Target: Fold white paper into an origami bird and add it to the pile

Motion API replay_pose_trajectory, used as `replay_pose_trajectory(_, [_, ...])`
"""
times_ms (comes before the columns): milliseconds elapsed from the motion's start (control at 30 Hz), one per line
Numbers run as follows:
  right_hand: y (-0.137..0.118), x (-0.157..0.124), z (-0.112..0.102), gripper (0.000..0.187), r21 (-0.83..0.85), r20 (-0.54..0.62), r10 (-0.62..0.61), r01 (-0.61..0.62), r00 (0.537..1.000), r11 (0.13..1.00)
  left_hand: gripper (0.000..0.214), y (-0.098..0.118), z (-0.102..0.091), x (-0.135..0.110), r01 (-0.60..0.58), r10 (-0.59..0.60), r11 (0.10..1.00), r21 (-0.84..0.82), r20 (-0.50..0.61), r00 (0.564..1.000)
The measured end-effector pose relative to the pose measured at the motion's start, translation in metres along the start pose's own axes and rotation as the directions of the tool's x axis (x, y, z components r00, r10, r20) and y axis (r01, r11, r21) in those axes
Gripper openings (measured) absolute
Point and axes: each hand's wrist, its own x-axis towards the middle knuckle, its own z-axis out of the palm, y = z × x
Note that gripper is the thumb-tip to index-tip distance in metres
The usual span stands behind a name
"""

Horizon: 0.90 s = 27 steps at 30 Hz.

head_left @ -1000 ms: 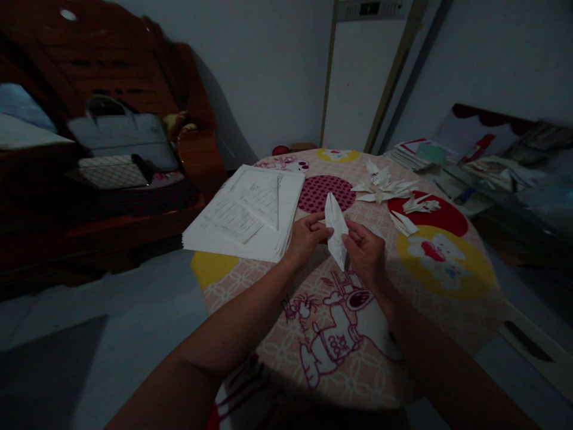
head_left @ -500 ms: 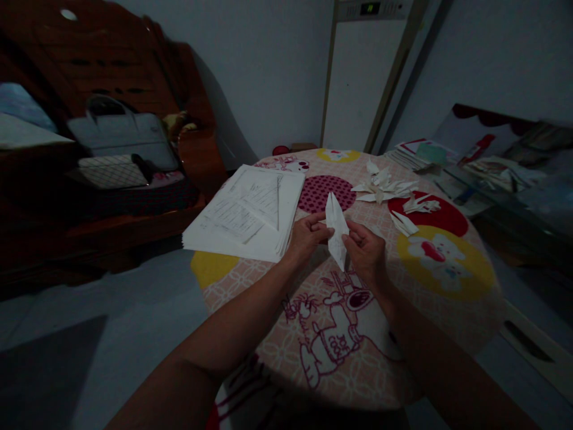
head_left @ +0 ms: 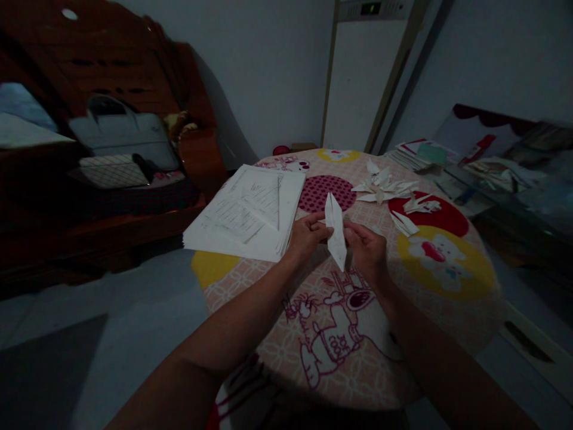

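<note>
Folded paper (head_left: 335,230) over cartoon tablecloth (head_left: 340,352), grey walls (head_left: 268,71)

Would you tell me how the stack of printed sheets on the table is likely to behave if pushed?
The stack of printed sheets looks thick, so it probably slides as a heavy block. Its top sheets lie skewed, so they would likely slip first. One corner overhangs the table edge, so it might tip off.

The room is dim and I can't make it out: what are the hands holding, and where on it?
A folded white paper piece, pinched at its middle, left hand and right hand on opposite edges.
</note>
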Motion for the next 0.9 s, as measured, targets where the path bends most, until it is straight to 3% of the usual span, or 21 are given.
replay_pose_trajectory(133, [0.0001,0.0005,-0.0006,0.027,0.010,-0.004,0.015,-0.015,1.000,1.000,0.049,0.0006,0.0005,-0.0008,0.006,-0.006,1.000,-0.004,0.008,1.000])
replay_pose_trajectory(567, [-0.0042,0.0049,-0.0013,0.026,0.233,0.052,0.284,-0.288,0.958,0.929,0.054,0.0013,0.0020,-0.0015,0.029,-0.029,1.000,-0.006,0.040,0.999])
replay_pose_trajectory(900, [-0.0028,0.0035,-0.0031,0.024,0.242,0.066,0.262,-0.270,0.963,0.932,0.045,0.0038,0.0020,-0.0024,0.050,-0.050,0.999,-0.008,0.078,0.996])
